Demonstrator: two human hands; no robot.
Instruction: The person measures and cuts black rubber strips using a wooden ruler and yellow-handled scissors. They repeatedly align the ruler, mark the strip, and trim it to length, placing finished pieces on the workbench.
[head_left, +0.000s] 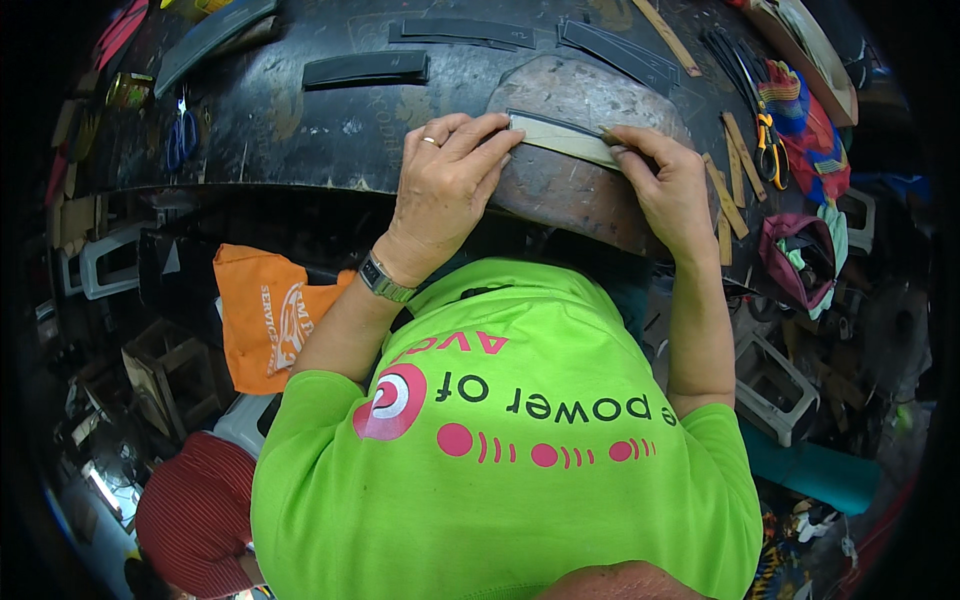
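Observation:
A pale, flat strip (pixel 566 140) lies over a darker strip, whose black edge (pixel 550 120) shows along its far side. Both rest on a worn, rounded slab (pixel 585 85) at the table's front. My left hand (pixel 452 165), below which a wristwatch shows, presses its thumb and fingertips together at the strip's left end. At the right end, my right hand (pixel 665 175) pinches with thumb and forefinger; whether a small tool is also between those fingertips I cannot make out.
Stacked black strips (pixel 366 69) and more dark strips (pixel 620 52) lie farther back. Blue-handled scissors (pixel 182 138) are at left, orange-handled scissors (pixel 770 155) at right beside several wooden sticks (pixel 735 160). An orange cloth (pixel 262 320) hangs below the table; another person's red-striped clothing (pixel 195 510) shows lower left.

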